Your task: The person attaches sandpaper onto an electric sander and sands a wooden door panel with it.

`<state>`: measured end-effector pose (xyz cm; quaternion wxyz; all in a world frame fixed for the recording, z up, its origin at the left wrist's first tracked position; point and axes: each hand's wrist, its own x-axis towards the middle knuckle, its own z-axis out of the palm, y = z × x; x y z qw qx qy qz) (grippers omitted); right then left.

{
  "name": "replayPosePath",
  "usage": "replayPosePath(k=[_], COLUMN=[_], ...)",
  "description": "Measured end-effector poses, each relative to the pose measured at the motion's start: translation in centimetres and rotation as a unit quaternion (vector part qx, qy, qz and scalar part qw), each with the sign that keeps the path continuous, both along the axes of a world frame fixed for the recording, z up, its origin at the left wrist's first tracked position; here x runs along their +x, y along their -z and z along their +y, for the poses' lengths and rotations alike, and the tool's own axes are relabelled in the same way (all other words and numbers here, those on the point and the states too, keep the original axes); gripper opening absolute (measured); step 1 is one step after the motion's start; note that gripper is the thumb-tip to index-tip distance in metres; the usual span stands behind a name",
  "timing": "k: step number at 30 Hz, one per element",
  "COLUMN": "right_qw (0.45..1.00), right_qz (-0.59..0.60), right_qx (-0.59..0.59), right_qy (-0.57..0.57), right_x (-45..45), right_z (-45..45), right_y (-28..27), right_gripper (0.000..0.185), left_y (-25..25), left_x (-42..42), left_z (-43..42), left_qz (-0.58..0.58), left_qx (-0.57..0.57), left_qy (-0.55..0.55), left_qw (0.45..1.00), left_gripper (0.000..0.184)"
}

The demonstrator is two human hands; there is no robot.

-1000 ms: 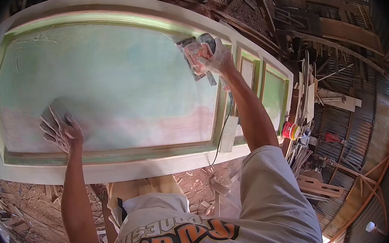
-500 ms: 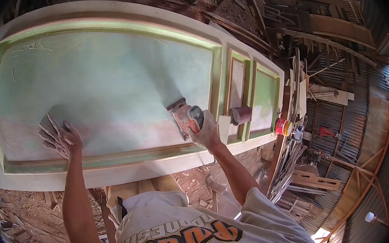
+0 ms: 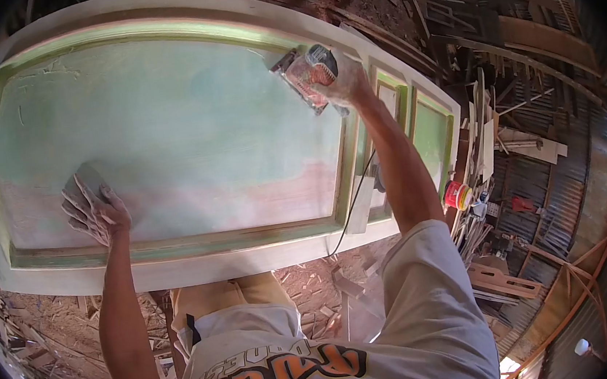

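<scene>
A door (image 3: 180, 276) with a large pale green and pinkish panel (image 3: 166, 129) lies flat in front of me. My right hand (image 3: 349, 83) is wrapped round a red and black electric sander (image 3: 307, 79), which sits at the panel's upper right corner, close to the raised moulding. Fingers spread, my left hand (image 3: 97, 213) rests flat on the lower left of the panel. A dark grey patch shows around its fingertips; I cannot tell whether it is shadow or a thin sheet.
A black cord (image 3: 354, 203) runs down over the door's near edge. Smaller recessed panels (image 3: 430, 133) lie to the right, with a red and yellow tub (image 3: 457, 195) past the door's edge. Stacked timber (image 3: 482, 114) stands beyond, and wood scraps litter the ground (image 3: 53, 323).
My right hand has slid the sander from the panel's lower right up to its upper right corner. The cord now shows across the door. My left hand has stayed in place.
</scene>
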<state>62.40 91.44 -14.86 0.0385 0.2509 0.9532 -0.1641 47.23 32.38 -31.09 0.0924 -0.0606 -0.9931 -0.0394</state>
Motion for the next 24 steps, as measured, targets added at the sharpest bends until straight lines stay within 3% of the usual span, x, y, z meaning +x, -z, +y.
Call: replayPosePath(k=[2,6,8,16,19,21,23,24], right_qw=[0.999,0.999,0.996,0.979,0.955,0.96,0.974,0.973], right_qz=[-0.014,-0.011,-0.027,0.012,0.055,0.147,0.097,0.074], right_qx=[0.042,-0.008,-0.077,-0.025,-0.062,0.105,0.09,0.053], right_qy=[-0.028,-0.031,0.036,0.204,0.285,0.215,0.184,0.213], right_x=[-1.4,-1.5,0.1,13.1,16.5,17.3,17.6,16.8], right_z=[1.8,-0.1,-2.5,-16.1,-22.7,-25.8,-25.6,-25.5], right_y=[1.2,0.0,-0.4,0.0,0.2,0.8,1.3,1.2], right_gripper=[0.074,0.07,0.071,0.062,0.074,0.095,0.106,0.103], left_y=[0.0,0.2,0.3,-0.3,0.3,0.3,0.3,0.2], left_x=[-0.1,0.1,-0.5,-0.1,-0.2,0.0,-0.4,-0.4], left_z=[0.0,-0.3,0.1,0.1,-0.2,-0.2,0.1,0.0], left_qz=[-0.001,-0.014,-0.013,-0.037,-0.023,-0.021,-0.017,-0.023], left_qx=[-0.001,-0.005,0.001,-0.014,-0.004,0.0,0.003,0.001], left_qy=[-0.003,-0.002,0.006,-0.009,-0.005,-0.001,-0.006,-0.006], left_qw=[1.0,1.0,1.0,0.999,1.0,1.0,1.0,1.0], left_gripper=[0.075,0.076,0.076,0.077,0.079,0.078,0.078,0.079])
